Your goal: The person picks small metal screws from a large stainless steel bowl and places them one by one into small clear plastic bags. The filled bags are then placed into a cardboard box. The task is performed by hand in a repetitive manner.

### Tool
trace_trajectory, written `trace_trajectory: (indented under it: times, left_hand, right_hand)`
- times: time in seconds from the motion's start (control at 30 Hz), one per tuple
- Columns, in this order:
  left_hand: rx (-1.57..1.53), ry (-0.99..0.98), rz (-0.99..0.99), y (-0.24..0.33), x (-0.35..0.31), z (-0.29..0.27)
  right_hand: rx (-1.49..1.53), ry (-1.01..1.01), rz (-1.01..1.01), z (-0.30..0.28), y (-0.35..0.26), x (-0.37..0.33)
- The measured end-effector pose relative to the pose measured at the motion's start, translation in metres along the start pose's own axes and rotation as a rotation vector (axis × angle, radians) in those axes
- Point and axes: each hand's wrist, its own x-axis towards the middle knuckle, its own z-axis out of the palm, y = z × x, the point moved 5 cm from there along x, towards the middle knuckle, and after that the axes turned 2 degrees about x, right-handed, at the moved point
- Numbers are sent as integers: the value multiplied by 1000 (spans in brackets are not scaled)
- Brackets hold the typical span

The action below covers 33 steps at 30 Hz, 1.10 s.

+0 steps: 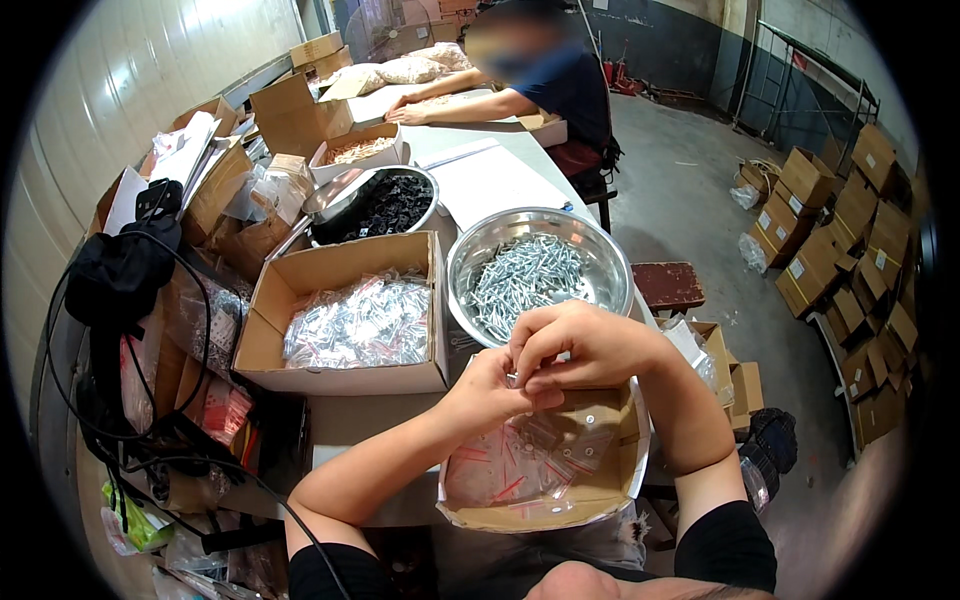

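Two bare hands (485, 388) (572, 340), pinched around an indistinct pale item (512, 380) above a brown cardboard box (622, 440) of clear plastic bags (510, 468).

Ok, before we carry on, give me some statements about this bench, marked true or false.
1. The silver screws lie in a round metal bowl. True.
2. The deep cardboard box left of that bowl is open. True.
3. That box holds black plastic parts. False: it holds clear plastic packets.
4. The left hand and right hand meet. True.
5. The right hand is inside the bowl of screws. False: it is in front of that bowl.
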Motion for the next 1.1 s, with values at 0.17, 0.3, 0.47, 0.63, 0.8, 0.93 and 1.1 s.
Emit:
trace_trajectory:
  times: [0.17,0.3,0.47,0.63,0.8,0.93,1.1]
  left_hand:
    - [-107,4,44,2,1,-2]
    - [-111,-6,56,3,2,0]
    - [-56,-71,97,0,2,2]
    - [-261,-154,125,-9,1,-2]
    - [-355,-181,166,-14,6,-5]
    - [-298,199,314,-1,0,-12]
    - [-124,347,355,2,-4,-17]
  right_hand:
    - [98,76,2,-7,8,-4]
    - [50,84,29,-12,10,-5]
    - [81,67,-12,-4,3,0]
    - [104,98,-81,-11,0,-2]
    - [-301,92,-171,-1,-2,0]
    - [-104,220,-53,-18,9,0]
    - [138,262,188,-20,23,-7]
